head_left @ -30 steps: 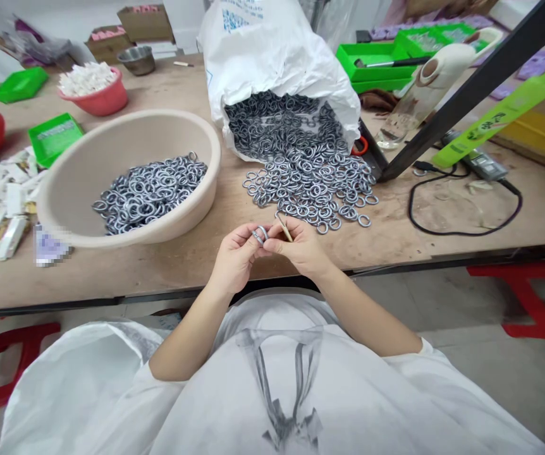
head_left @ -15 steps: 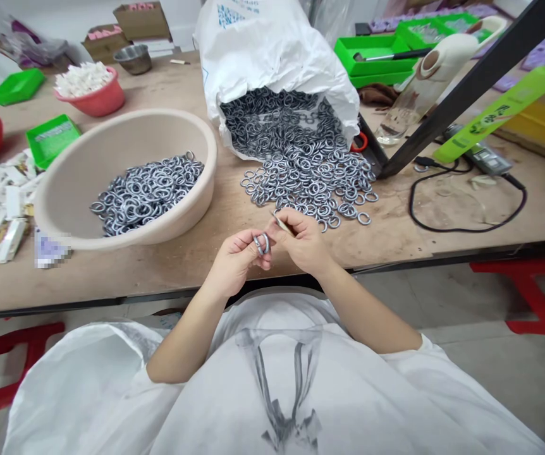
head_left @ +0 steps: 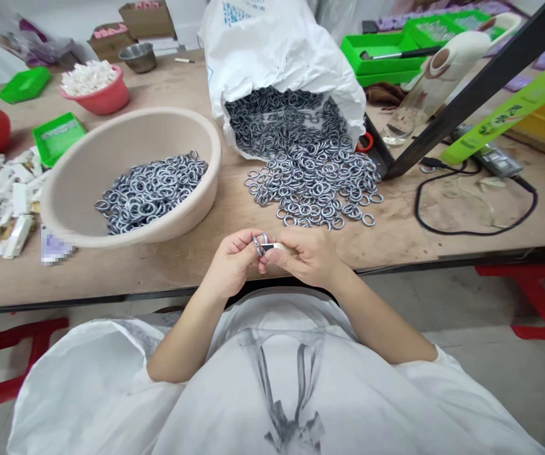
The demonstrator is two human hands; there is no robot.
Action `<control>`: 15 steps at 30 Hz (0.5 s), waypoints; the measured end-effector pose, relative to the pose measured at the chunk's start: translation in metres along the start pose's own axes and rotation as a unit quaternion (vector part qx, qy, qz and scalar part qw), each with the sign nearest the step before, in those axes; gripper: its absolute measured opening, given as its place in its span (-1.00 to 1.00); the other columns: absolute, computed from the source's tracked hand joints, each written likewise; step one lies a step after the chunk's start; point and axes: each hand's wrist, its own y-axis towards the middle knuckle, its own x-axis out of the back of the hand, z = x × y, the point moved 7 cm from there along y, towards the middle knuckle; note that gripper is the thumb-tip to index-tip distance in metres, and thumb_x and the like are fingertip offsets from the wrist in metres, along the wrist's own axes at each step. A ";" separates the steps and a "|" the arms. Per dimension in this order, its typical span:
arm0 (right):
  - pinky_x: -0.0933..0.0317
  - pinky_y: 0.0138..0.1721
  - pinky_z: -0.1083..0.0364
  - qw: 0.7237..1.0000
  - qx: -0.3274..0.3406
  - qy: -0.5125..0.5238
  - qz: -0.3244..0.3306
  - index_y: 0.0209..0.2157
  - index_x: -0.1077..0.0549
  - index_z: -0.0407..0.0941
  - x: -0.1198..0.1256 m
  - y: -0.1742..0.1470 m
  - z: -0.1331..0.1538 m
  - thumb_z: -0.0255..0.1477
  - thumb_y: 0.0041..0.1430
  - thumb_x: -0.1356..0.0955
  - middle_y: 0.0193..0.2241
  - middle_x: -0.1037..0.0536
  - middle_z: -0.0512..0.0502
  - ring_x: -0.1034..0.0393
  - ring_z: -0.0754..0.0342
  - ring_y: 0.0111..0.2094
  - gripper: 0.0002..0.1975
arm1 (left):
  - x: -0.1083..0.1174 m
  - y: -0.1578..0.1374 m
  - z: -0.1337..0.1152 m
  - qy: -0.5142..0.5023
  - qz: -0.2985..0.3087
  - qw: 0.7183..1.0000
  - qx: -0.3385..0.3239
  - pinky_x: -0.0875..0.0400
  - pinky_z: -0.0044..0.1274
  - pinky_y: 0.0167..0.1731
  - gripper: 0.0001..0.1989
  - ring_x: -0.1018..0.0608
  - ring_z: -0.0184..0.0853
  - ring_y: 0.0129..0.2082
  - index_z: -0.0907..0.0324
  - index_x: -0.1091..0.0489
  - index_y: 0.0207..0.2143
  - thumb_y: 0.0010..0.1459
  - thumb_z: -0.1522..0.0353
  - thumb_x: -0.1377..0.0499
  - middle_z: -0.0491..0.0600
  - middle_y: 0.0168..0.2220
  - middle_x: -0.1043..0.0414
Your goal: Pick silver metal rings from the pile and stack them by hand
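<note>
Well to the left of the hands, white pieces [head_left: 20, 199] are heaped. Nearer the left hand, a heap of loose rings [head_left: 153, 193] is held in a beige basin [head_left: 80, 177]. By the fingertips of the left hand [head_left: 232, 262], what look like two grey rings [head_left: 257, 245] are pinched. Beyond both hands, a white sack [head_left: 282, 57] is laid on its side, with a ring pile [head_left: 320, 189] spilled from its mouth. A pale-handled tool [head_left: 282, 247] is gripped in the right hand [head_left: 314, 256], its dark tip directed at the grey rings; whether they are touched cannot be told. Farther right, a black cable [head_left: 471, 232] is looped.
</note>
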 end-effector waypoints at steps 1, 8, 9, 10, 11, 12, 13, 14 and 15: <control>0.00 -0.41 0.14 1.000 0.002 0.001 0.004 -0.50 -0.51 -0.12 0.000 0.000 0.001 -0.09 0.33 -0.24 -0.57 -0.46 -0.02 -0.24 0.16 -0.51 -0.51 | 0.000 0.000 0.000 0.002 -0.001 1.000 0.000 -0.36 -0.66 -0.65 -0.58 -0.41 -0.51 -0.67 0.26 -0.48 -0.41 -0.15 0.12 -0.46 -0.11 -0.58 -0.42; 0.00 -0.40 0.15 0.999 -0.007 0.046 0.022 -0.45 -0.57 -0.10 -0.003 -0.001 0.003 -0.11 0.35 -0.25 -0.52 -0.51 0.00 -0.28 0.18 -0.49 -0.54 | 0.001 0.002 -0.003 0.018 0.015 1.000 -0.004 -0.37 -0.67 -0.65 -0.60 -0.40 -0.51 -0.67 0.26 -0.49 -0.44 -0.16 0.13 -0.47 -0.10 -0.59 -0.41; 0.01 -0.42 0.15 0.999 -0.008 0.052 0.012 -0.47 -0.55 -0.11 -0.003 -0.001 0.001 -0.11 0.34 -0.26 -0.55 -0.48 0.02 -0.25 0.19 -0.51 -0.54 | 0.003 0.002 -0.002 0.018 0.016 1.000 0.000 -0.36 -0.67 -0.65 -0.60 -0.39 -0.51 -0.67 0.26 -0.49 -0.44 -0.16 0.14 -0.47 -0.10 -0.60 -0.40; 0.03 -0.44 0.15 0.998 -0.011 0.055 0.003 -0.50 -0.52 -0.11 -0.004 -0.001 -0.001 -0.10 0.33 -0.27 -0.58 -0.45 0.04 -0.22 0.21 -0.54 -0.53 | 0.004 0.003 -0.002 0.016 0.015 1.000 0.002 -0.36 -0.67 -0.66 -0.61 -0.39 -0.51 -0.67 0.26 -0.50 -0.43 -0.15 0.15 -0.47 -0.11 -0.61 -0.39; 0.05 -0.45 0.15 0.998 -0.020 0.053 -0.006 -0.53 -0.48 -0.12 -0.005 0.000 -0.006 -0.09 0.32 -0.27 -0.61 -0.40 0.06 -0.18 0.22 -0.55 -0.52 | 0.005 0.003 0.000 0.012 0.015 1.000 0.007 -0.35 -0.68 -0.66 -0.62 -0.38 -0.51 -0.67 0.26 -0.50 -0.43 -0.15 0.15 -0.47 -0.11 -0.63 -0.38; 0.08 -0.46 0.14 0.998 -0.037 0.046 -0.017 -0.57 -0.43 -0.13 -0.005 0.002 -0.013 -0.07 0.31 -0.28 -0.63 -0.35 0.07 -0.15 0.22 -0.57 -0.50 | 0.006 0.002 0.002 0.009 0.020 1.000 0.016 -0.34 -0.68 -0.67 -0.62 -0.38 -0.51 -0.67 0.26 -0.50 -0.44 -0.15 0.16 -0.47 -0.11 -0.63 -0.38; 0.10 -0.47 0.14 0.997 -0.059 0.038 -0.033 -0.60 -0.38 -0.13 -0.004 0.003 -0.021 -0.06 0.30 -0.27 -0.65 -0.29 0.08 -0.11 0.22 -0.58 -0.48 | 0.005 0.001 0.005 0.009 0.034 0.999 0.031 -0.34 -0.68 -0.68 -0.62 -0.37 -0.51 -0.68 0.26 -0.50 -0.44 -0.14 0.15 -0.47 -0.11 -0.64 -0.38; 0.11 -0.48 0.13 0.994 -0.086 0.029 -0.053 -0.62 -0.34 -0.13 -0.002 0.004 -0.030 -0.04 0.30 -0.27 -0.66 -0.25 0.09 -0.09 0.22 -0.58 -0.46 | 0.003 -0.001 0.009 0.011 0.052 0.997 0.050 -0.33 -0.68 -0.68 -0.62 -0.37 -0.51 -0.68 0.27 -0.50 -0.45 -0.14 0.15 -0.47 -0.09 -0.63 -0.39; 0.11 -0.48 0.13 0.990 -0.111 0.023 -0.078 -0.62 -0.31 -0.12 0.002 0.005 -0.038 -0.03 0.30 -0.26 -0.67 -0.22 0.09 -0.08 0.21 -0.58 -0.45 | 0.000 -0.003 0.012 0.013 0.071 0.995 0.068 -0.33 -0.68 -0.68 -0.62 -0.37 -0.51 -0.68 0.28 -0.50 -0.45 -0.13 0.15 -0.46 -0.08 -0.63 -0.39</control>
